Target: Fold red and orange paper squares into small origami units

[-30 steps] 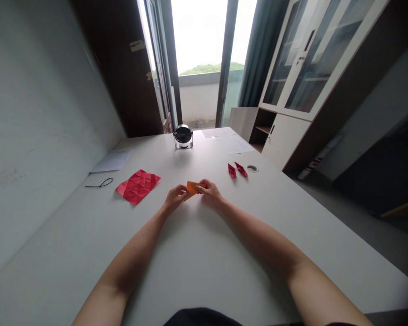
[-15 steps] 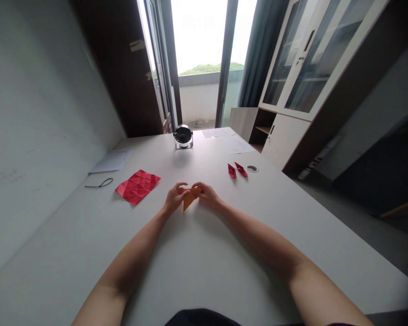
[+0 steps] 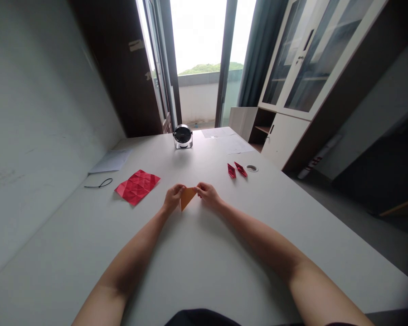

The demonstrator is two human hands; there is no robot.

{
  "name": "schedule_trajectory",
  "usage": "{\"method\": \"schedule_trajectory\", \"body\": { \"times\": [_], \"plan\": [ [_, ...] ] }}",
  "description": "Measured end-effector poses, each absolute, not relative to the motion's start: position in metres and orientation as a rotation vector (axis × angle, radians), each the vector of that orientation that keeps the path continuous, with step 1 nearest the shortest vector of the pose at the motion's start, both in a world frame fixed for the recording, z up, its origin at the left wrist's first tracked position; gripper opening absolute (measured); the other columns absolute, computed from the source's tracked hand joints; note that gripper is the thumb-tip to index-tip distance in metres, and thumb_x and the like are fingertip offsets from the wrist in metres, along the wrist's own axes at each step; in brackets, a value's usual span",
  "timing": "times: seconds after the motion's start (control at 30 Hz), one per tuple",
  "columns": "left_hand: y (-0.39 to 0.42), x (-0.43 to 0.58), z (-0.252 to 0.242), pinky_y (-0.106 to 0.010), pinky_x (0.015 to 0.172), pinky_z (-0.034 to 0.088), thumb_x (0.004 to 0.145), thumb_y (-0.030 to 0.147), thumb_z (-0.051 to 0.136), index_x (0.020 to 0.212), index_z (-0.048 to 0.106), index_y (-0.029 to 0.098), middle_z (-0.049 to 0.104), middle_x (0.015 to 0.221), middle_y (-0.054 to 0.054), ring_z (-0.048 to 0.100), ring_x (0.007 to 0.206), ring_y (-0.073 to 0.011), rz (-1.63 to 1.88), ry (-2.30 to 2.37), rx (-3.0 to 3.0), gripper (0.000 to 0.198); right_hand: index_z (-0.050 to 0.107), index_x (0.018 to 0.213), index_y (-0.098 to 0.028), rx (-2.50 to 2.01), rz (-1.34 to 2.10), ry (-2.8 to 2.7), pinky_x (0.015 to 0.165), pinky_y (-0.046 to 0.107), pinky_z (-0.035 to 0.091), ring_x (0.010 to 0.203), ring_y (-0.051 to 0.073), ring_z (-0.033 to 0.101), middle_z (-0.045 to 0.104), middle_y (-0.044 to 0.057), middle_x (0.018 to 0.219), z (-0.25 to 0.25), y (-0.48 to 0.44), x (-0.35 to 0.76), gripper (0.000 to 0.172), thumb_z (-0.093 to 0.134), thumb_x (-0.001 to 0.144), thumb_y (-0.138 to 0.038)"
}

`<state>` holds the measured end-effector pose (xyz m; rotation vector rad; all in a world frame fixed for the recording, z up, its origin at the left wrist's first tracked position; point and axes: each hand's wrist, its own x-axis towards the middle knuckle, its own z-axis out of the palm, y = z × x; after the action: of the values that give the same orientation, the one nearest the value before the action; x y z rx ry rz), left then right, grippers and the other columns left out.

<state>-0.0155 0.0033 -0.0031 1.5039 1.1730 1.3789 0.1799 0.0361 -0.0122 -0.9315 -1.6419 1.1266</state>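
Observation:
An orange folded paper (image 3: 187, 198), triangular with its point toward me, is held up between my two hands over the white table (image 3: 204, 271). My left hand (image 3: 172, 197) pinches its upper left corner. At the upper right corner, the thumb and fingers of my right hand (image 3: 206, 194) grip it. Left of my hands lies a creased red paper sheet (image 3: 138, 186), spread out. Two small folded red paper pieces (image 3: 231, 170) (image 3: 240, 169) rest side by side to the right, beyond my right hand.
A roll of tape (image 3: 252, 168) lies beside the red pieces. Near the far edge stands a round black-and-silver device (image 3: 182, 136) on a bracket. A black cable loop (image 3: 100, 183) and white papers (image 3: 110, 161) are at the left wall; more sheets (image 3: 238, 146) lie at the far right.
My fingers have shifted outward to the paper's two upper corners, so more of its orange face shows. The other things on the table stay put.

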Motion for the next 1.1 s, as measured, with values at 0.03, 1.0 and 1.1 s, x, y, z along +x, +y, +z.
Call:
{"method": "schedule_trajectory", "body": {
  "times": [0.03,1.0,1.1],
  "plan": [
    [0.003,-0.015,-0.003,-0.03,0.072,0.045,0.084,0.047,0.062,0.086,0.07,0.02,0.068,0.081,-0.003,0.06,0.077,-0.0192,1.383,1.182,1.498,0.028,0.056,0.069,-0.02,-0.943,1.112,-1.647,0.049,0.023,0.036,0.05,0.011,0.047,0.053,-0.003,0.054,-0.012,0.036,0.18,0.041,0.063,0.08,-0.059],
    [0.003,-0.019,-0.009,-0.027,0.063,0.042,0.089,0.046,0.055,0.082,0.069,0.021,0.063,0.067,-0.001,0.055,0.064,-0.0164,1.27,1.317,1.68,0.03,0.052,0.064,-0.021,-1.065,0.817,-1.514,0.051,0.025,0.034,0.05,0.012,0.043,0.047,-0.002,0.052,-0.007,0.039,0.189,0.048,0.052,0.088,-0.062],
    [0.005,-0.02,-0.01,-0.026,0.06,0.04,0.088,0.046,0.057,0.08,0.066,0.02,0.06,0.067,0.0,0.053,0.062,-0.0146,1.331,1.28,1.581,0.029,0.053,0.065,-0.02,-1.063,0.837,-1.468,0.052,0.026,0.035,0.05,0.012,0.043,0.047,-0.002,0.052,-0.007,0.042,0.192,0.047,0.053,0.088,-0.062]
  ]
}}
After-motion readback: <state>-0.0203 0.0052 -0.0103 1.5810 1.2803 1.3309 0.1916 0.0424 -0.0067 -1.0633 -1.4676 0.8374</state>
